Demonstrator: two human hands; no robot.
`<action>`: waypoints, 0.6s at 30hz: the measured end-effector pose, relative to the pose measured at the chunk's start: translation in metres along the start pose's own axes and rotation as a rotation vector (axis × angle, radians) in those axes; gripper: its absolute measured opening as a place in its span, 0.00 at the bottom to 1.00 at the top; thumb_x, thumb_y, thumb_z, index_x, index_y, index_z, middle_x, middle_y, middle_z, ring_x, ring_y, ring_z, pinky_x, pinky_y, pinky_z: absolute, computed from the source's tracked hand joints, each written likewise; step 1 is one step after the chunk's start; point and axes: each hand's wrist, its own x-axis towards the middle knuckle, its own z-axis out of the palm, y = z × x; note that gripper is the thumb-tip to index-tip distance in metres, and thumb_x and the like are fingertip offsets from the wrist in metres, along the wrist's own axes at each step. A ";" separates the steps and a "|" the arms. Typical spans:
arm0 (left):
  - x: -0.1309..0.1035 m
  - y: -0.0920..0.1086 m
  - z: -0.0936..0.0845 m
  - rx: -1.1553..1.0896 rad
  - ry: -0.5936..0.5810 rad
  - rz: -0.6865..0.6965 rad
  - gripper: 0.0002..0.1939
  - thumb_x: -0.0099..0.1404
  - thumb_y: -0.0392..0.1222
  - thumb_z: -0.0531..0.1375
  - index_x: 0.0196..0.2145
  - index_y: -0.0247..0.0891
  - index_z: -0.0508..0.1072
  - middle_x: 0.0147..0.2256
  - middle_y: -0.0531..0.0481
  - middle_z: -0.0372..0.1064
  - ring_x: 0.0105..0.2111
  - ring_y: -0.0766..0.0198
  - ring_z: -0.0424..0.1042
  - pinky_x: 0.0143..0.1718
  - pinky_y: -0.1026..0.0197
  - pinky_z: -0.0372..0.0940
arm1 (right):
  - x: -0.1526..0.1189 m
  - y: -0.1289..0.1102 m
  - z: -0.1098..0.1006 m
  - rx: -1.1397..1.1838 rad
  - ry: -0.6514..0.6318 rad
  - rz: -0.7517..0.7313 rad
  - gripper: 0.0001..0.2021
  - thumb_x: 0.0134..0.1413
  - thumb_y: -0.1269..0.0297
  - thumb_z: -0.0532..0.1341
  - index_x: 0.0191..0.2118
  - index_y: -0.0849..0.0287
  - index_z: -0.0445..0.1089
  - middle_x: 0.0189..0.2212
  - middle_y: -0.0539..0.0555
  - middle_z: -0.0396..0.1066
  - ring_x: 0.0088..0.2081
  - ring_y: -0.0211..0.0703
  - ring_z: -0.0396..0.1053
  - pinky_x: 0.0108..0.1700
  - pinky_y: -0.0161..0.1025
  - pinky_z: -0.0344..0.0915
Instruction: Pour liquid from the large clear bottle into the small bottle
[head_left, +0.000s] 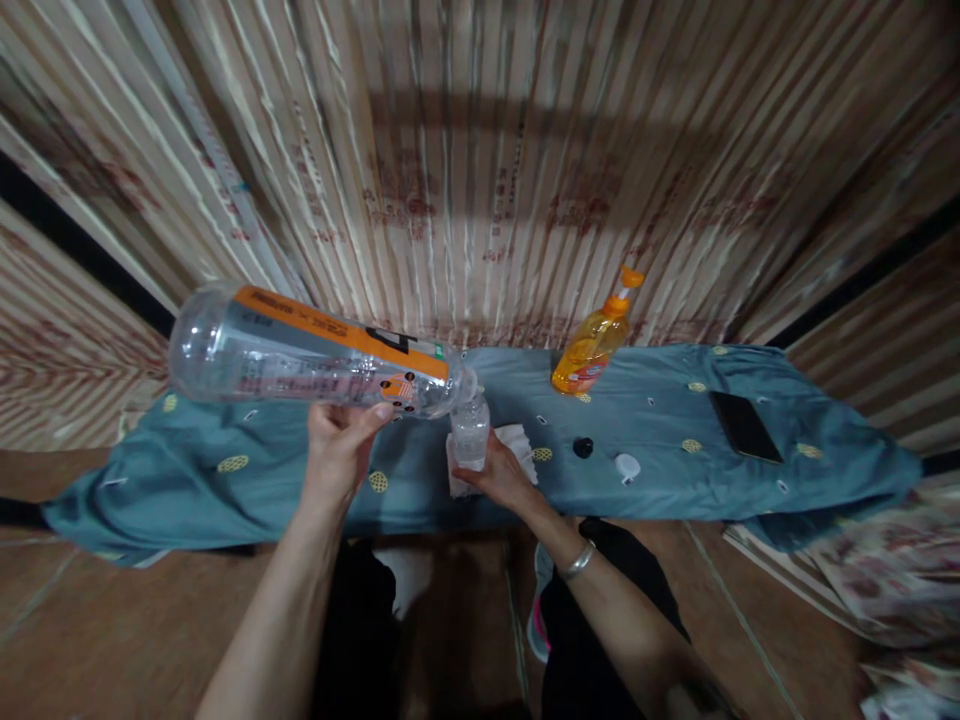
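The left hand grips a large clear plastic bottle with an orange-and-grey label, tipped toward the right hand, which holds a small clear plastic bottle at the large one's mouth.

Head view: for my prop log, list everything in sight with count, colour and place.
curtain: count unclear, beige-red, background
bars: several, black, both sides
cover: one, teal with yellow prints, centre
floor: one, brown, below
bundle: count unclear, pale-red, lower right
pump bottle: one, orange, cover's far edge
tissue: one, whitish, cover's middle
black cap: one, black, right of tissue
white cap: one, white, beside black cap
phone: apparently one, black, cover's right
big bottle: one, clear with orange-grey label, above cover
small bottle: one, clear, at big bottle's mouth
shoe: one distinct, grey-pink, below cover
trousers: one pair, black, bottom
bracelet: one, silver, right forearm
left grip: one, bare, on big bottle
right grip: one, bare, around small bottle
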 end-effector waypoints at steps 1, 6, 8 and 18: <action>0.000 0.001 0.000 -0.001 -0.006 0.000 0.19 0.36 0.42 0.75 0.27 0.38 0.75 0.28 0.50 0.74 0.28 0.62 0.74 0.37 0.57 0.71 | 0.000 0.000 0.000 0.004 -0.001 -0.005 0.37 0.44 0.65 0.69 0.60 0.58 0.57 0.54 0.60 0.69 0.55 0.55 0.69 0.57 0.52 0.64; 0.000 0.002 0.001 0.001 -0.015 0.000 0.19 0.36 0.42 0.74 0.28 0.37 0.75 0.28 0.50 0.74 0.31 0.60 0.75 0.41 0.54 0.70 | 0.000 0.001 0.000 0.021 0.002 -0.012 0.37 0.44 0.64 0.69 0.61 0.57 0.57 0.54 0.60 0.69 0.55 0.55 0.68 0.57 0.52 0.64; 0.001 0.001 0.000 0.001 -0.013 0.003 0.20 0.36 0.42 0.74 0.28 0.37 0.74 0.28 0.50 0.74 0.30 0.61 0.74 0.42 0.55 0.70 | -0.001 0.002 0.000 0.021 -0.001 -0.009 0.37 0.44 0.63 0.69 0.61 0.57 0.57 0.54 0.60 0.69 0.55 0.55 0.69 0.57 0.52 0.65; 0.002 0.000 -0.002 0.027 -0.012 0.027 0.19 0.36 0.43 0.75 0.26 0.37 0.75 0.26 0.50 0.74 0.27 0.62 0.73 0.37 0.55 0.71 | 0.000 -0.001 0.000 0.025 -0.002 0.004 0.39 0.43 0.64 0.70 0.61 0.58 0.56 0.54 0.59 0.69 0.54 0.54 0.69 0.57 0.51 0.65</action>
